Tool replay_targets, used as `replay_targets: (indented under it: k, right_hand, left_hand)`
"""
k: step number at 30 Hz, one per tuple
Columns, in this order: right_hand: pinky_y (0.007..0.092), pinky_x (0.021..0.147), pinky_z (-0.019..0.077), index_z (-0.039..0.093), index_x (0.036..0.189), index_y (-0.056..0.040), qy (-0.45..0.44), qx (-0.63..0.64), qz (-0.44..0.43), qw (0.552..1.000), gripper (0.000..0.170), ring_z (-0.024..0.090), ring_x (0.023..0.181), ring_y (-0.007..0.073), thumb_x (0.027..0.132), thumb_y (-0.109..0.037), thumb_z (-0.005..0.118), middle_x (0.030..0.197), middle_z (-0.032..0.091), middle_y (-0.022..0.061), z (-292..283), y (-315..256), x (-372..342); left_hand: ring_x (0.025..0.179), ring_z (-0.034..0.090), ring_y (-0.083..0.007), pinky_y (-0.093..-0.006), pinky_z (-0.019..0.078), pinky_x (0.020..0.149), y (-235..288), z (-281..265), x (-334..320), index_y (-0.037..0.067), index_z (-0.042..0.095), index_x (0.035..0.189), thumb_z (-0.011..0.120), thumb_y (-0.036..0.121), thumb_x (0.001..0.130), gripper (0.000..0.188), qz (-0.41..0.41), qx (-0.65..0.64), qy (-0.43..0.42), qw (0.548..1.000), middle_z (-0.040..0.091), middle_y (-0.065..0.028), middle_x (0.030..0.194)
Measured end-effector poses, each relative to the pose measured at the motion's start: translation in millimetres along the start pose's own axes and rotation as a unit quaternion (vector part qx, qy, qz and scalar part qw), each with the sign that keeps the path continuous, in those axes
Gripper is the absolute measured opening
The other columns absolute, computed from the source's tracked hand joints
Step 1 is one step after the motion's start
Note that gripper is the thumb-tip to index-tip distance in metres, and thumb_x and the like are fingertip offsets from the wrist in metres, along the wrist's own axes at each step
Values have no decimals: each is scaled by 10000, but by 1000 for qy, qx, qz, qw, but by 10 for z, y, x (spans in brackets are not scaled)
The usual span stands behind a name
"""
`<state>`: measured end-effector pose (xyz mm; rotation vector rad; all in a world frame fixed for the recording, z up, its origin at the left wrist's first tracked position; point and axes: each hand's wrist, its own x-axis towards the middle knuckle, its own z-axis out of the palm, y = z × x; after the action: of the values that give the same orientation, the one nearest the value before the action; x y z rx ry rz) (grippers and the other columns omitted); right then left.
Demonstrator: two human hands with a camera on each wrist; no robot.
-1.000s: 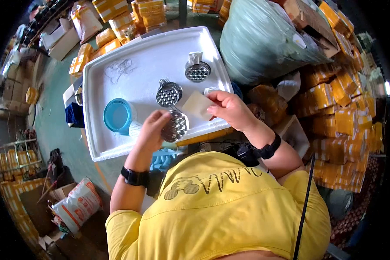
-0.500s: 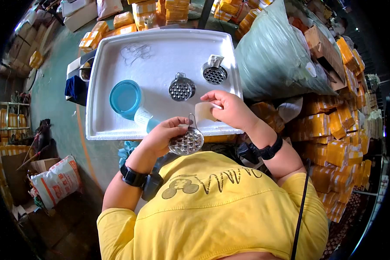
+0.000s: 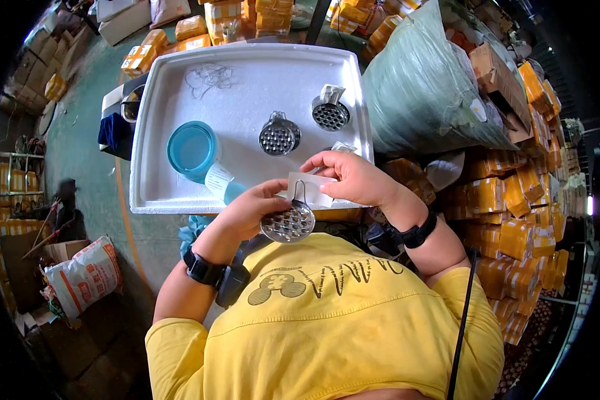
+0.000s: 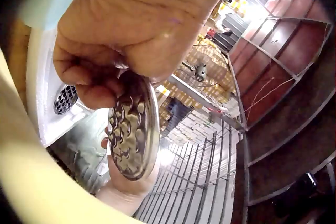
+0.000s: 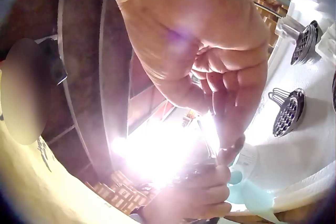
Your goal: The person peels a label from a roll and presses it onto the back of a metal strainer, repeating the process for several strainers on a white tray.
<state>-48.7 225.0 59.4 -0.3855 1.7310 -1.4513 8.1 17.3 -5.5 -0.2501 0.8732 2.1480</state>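
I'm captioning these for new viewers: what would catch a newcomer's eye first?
Probably the bright yellow shirt across the bottom of the head view. At its top edge, the left hand holds a shiny dimpled metal disc. A bulging pale-green bag sits right of the white tray.

Across the white foam tray (image 3: 267,77), a hand could pass between the blue tub (image 3: 192,151) and the middle perforated metal piece (image 3: 279,137). The left hand (image 3: 247,212), its gripped disc (image 3: 288,223) and the right hand (image 3: 360,179) obstruct much of the near side; a bulky green bag (image 3: 427,87) crowds the right.
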Motion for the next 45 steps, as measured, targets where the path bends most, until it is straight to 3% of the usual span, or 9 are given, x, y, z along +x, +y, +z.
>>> replay_targets:
  k: [10,13,15,17,21,24,28,32,45]
  right_hand:
    - [279,832,432,437,1158,13,-11,-25,-71,997,401,526,979,138,773,5,545,1077,532,117,35,47,-1]
    - [305,884,411,433,1189,-38,-45,137,-93,985,458,481,1057,153,756,14,572,1147,472,89,-63,-30,-47]
    - [308,913,384,420,1216,-88,21,-103,-175,979,509,465,1072,154,744,53,550,1198,441,68,-170,-44,-41]
    - [296,928,344,493,1164,-153,66,-330,-257,906,498,442,1094,163,726,78,540,1232,402,59,-166,-77,-35]
    - [308,941,297,631,885,-83,-84,-273,-240,928,231,403,1126,212,703,57,597,1118,426,62,-42,-198,-42]
    - [307,921,317,633,855,-78,-81,-229,-270,932,188,410,1110,216,699,27,633,1067,447,65,-51,-114,48]
    - [304,800,415,596,800,-33,71,-265,-222,936,103,517,947,208,710,-25,644,962,514,82,116,4,138]
    - [298,722,440,575,760,-23,134,-364,-276,880,86,550,853,225,701,-34,637,919,547,86,163,68,187]
    - [311,678,453,570,730,-23,147,-387,-281,866,61,557,786,236,696,-39,617,873,558,84,242,39,191]
  left_hand:
    - [678,606,-154,-271,518,640,-13,-17,2,-19,551,874,470,-14,825,95,7,9,48,999,606,-91,794]
    - [649,605,-157,-270,520,624,27,8,-24,-21,551,848,464,-20,815,94,15,26,52,998,606,-87,774]
    - [635,603,-157,-268,518,612,15,-11,-38,-25,550,852,467,-14,815,91,11,9,55,998,606,-86,768]
    - [643,604,-154,-262,514,604,-4,-60,-65,-31,547,856,472,-6,814,90,-3,-2,41,999,606,-88,772]
    - [668,599,-146,-252,504,617,-17,33,-82,-25,545,881,472,4,817,101,-15,7,47,999,602,-91,792]
    - [673,596,-146,-251,502,622,-50,2,-43,-22,544,903,474,10,820,113,-14,-3,31,999,601,-91,795]
    - [658,594,-142,-254,504,615,-71,125,-40,-20,539,926,463,35,839,128,32,-13,90,995,595,-77,785]
    - [664,588,-121,-224,492,582,-82,97,-55,-23,543,983,481,72,847,177,28,70,101,992,595,-69,813]
    - [678,567,-92,-205,463,596,-128,63,-44,-46,561,990,514,61,838,192,67,116,110,985,597,-57,818]
